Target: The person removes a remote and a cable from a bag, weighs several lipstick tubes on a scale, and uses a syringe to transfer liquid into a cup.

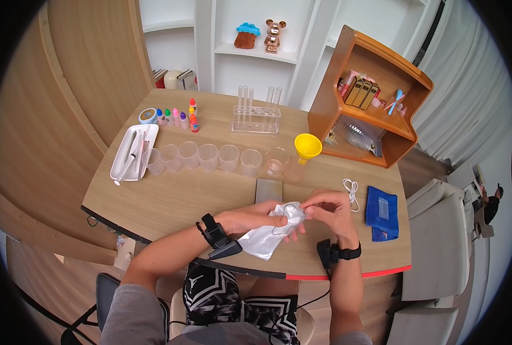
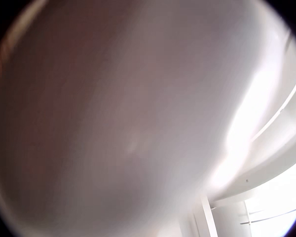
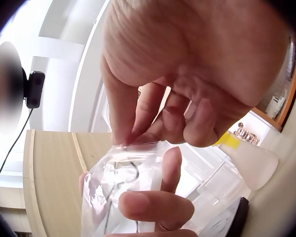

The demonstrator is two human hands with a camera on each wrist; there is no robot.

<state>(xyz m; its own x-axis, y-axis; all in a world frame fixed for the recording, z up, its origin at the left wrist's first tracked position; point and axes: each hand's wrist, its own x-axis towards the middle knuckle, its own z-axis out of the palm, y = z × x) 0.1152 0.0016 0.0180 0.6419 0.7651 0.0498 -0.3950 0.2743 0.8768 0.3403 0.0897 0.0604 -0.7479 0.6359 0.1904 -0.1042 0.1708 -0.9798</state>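
Note:
A clear and white plastic bag (image 1: pixel 266 238) is held over the table's front part. The left hand (image 1: pixel 262 217) grips its upper part, thumb on the front. At the bag's top edge the right hand (image 1: pixel 330 213) pinches the plastic between thumb and index finger. In the right wrist view the bag (image 3: pixel 123 182) shows a thin dark curved line in or behind it, with the right hand (image 3: pixel 187 74) above and fingers of the left hand (image 3: pixel 155 205) across it. A blurred pale surface fills most of the left wrist view.
Behind the hands lies a grey flat device (image 1: pixel 269 191). Several clear cups (image 1: pixel 228 158) stand in a row, beside a flask with a yellow funnel (image 1: pixel 308 147). Further around are a white tray (image 1: pixel 118 167), test-tube rack (image 1: pixel 256 122), white cable (image 1: pixel 351 192), blue pouch (image 1: pixel 376 221) and wooden shelf (image 1: pixel 325 86).

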